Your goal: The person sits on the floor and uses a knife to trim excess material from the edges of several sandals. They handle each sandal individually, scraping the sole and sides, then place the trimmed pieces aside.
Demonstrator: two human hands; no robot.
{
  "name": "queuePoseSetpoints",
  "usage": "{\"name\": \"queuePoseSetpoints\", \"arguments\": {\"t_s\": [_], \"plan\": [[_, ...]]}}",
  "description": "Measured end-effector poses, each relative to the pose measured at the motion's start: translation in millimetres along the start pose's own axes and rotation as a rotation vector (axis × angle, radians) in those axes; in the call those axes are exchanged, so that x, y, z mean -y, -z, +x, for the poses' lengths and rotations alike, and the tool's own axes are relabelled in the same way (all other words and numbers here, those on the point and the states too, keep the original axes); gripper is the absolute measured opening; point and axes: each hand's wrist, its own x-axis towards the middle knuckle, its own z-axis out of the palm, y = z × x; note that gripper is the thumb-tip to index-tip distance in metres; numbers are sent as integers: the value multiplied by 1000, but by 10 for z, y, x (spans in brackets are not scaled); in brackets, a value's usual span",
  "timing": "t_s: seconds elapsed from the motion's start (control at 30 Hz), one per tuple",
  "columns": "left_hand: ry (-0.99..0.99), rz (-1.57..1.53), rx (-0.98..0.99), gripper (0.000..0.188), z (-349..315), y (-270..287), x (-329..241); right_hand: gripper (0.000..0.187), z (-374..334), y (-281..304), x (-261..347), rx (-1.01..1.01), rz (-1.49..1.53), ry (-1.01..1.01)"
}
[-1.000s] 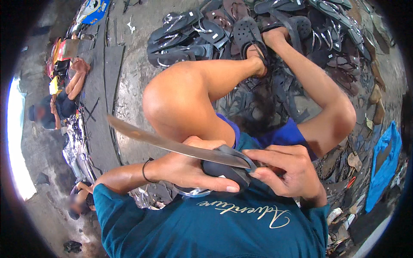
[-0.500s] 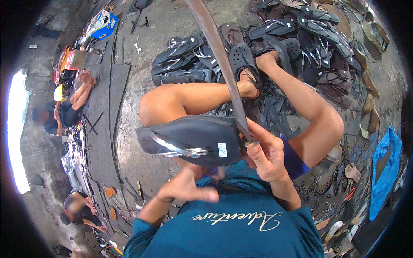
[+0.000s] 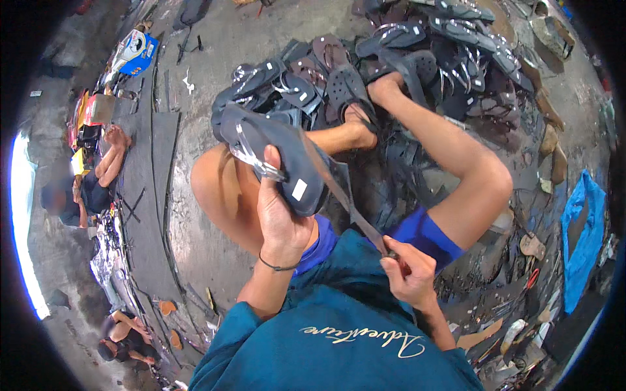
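My left hand (image 3: 279, 215) grips a dark blue-grey flip-flop sandal (image 3: 277, 156) with a clear strap, held up sole outward over my bent left knee. My right hand (image 3: 407, 274) is closed on the handle of a long knife (image 3: 345, 195). The blade slants up to the left and its tip lies against the sandal's edge. My legs are drawn up in blue shorts, and my feet rest among the sandals ahead of me.
A big heap of dark sandals (image 3: 417, 58) lies ahead on the concrete floor. A person (image 3: 98, 173) sits at the left by dark rubber sheets (image 3: 153, 195); another person (image 3: 124, 339) crouches lower left. A blue cloth (image 3: 583, 241) and scraps lie at the right.
The knife has swung from across my lap, up over my head, and back down against the sandal. My left hand has lifted the sandal and turned it upright.
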Motion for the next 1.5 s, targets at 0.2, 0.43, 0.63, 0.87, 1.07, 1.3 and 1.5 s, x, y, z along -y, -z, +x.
{"name": "queuePoseSetpoints", "arguments": {"t_s": [0.2,0.43,0.63,0.87,1.07,1.3,1.5], "plan": [[25,87,-66,41,-151,315,131,29,151,-77,143,-2,-8,-57],[23,116,-6,43,-215,618,117,29,539,-328,315,89,70,-34],[27,181,-17,48,-266,651,57,28,776,-560,333,26,91,89],[287,949,357,57,-636,1227,57,33,1315,-500,198,184,701,-398],[-75,550,291,52,-189,399,-288,33,1152,-568,407,34,560,-92],[-54,750,113,39,-244,328,-883,37,429,-180,7,54,-17,262],[-2,685,90,36,-515,473,-844,34,108,-221,-118,173,-29,258]]}}
